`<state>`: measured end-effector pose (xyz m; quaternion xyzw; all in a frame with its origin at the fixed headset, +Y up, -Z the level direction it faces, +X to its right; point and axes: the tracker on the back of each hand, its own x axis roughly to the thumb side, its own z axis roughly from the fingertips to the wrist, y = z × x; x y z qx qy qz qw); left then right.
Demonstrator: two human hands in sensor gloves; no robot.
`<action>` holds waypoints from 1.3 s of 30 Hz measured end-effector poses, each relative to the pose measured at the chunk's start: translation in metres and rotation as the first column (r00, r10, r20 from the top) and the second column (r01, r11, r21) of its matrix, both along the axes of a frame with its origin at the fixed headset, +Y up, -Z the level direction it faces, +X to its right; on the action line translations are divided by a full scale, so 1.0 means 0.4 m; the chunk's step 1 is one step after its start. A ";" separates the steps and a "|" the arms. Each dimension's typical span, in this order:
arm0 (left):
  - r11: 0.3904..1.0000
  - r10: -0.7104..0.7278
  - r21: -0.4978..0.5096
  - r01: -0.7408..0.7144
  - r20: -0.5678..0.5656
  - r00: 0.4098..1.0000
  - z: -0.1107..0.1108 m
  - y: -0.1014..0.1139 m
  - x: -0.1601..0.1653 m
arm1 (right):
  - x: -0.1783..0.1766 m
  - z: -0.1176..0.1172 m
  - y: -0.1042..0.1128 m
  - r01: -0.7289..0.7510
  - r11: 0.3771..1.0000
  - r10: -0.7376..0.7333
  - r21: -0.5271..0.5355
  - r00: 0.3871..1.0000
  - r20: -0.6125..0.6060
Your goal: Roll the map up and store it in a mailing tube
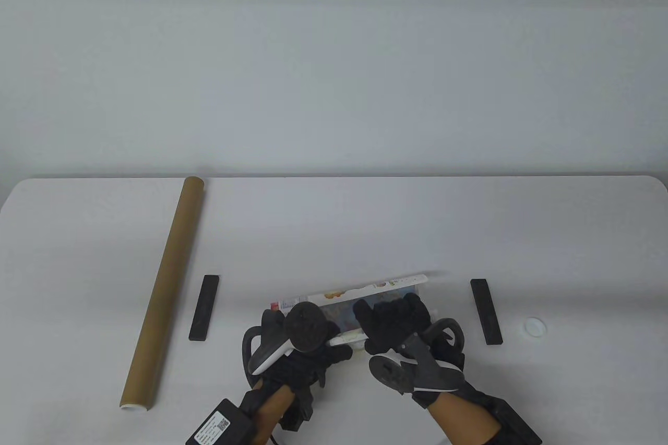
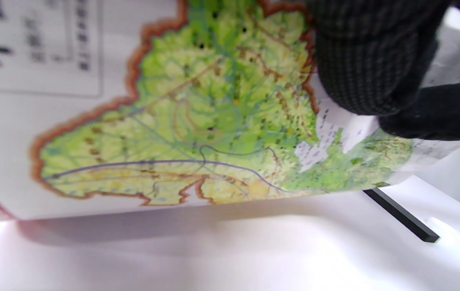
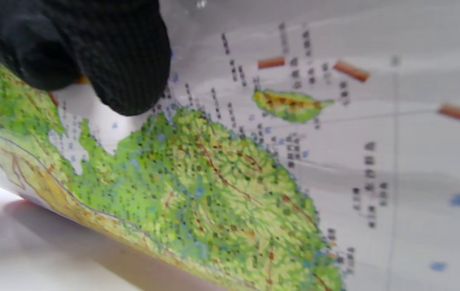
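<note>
The map [image 1: 360,291] is rolled into a roll lying across the near middle of the table, its printed green and yellow side out; it fills the left wrist view [image 2: 197,121] and the right wrist view [image 3: 213,182]. My left hand [image 1: 302,340] holds the roll's left part, with gloved fingers [image 2: 359,60] on the paper. My right hand [image 1: 394,322] holds the roll's right part, with fingers [image 3: 104,56] pressing on it. The brown mailing tube [image 1: 164,288] lies at the left, apart from both hands, its white-rimmed near end open.
A black bar [image 1: 204,308] lies between the tube and the roll, and another black bar [image 1: 486,311] lies right of the roll, also in the left wrist view [image 2: 401,216]. A small white round cap [image 1: 534,327] sits at the far right.
</note>
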<state>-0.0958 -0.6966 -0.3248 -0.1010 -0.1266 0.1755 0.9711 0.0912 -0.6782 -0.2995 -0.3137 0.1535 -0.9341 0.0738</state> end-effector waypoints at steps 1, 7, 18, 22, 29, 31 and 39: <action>1.000 -0.006 0.004 0.006 0.007 1.000 0.001 0.001 0.002 | 0.000 -0.002 -0.001 0.002 1.000 -0.002 -0.011 1.000 0.004; 0.941 -0.211 0.274 0.197 0.021 0.977 0.037 0.024 0.042 | 0.015 -0.030 -0.012 0.062 0.993 -0.056 -0.099 0.996 0.063; 0.777 -0.415 0.489 0.397 -0.076 0.907 0.084 0.038 0.092 | 0.065 -0.075 -0.027 0.283 0.897 -0.253 -0.339 0.959 0.132; 0.772 -0.409 0.495 0.399 -0.094 0.908 0.082 0.040 0.084 | 0.061 -0.071 -0.028 0.310 0.878 -0.293 -0.365 0.950 0.103; 0.858 -0.320 0.393 0.331 -0.096 0.943 0.060 0.040 0.056 | 0.033 -0.033 -0.009 0.193 0.966 -0.193 -0.175 0.981 0.016; 0.910 -0.267 0.307 0.278 -0.078 0.961 0.047 0.035 0.041 | 0.023 -0.021 -0.006 0.150 0.982 -0.150 -0.115 0.989 0.003; 0.999 -0.024 0.022 0.025 -0.036 0.999 0.007 0.014 -0.005 | 0.003 0.004 -0.004 0.013 0.998 -0.013 0.065 1.000 -0.006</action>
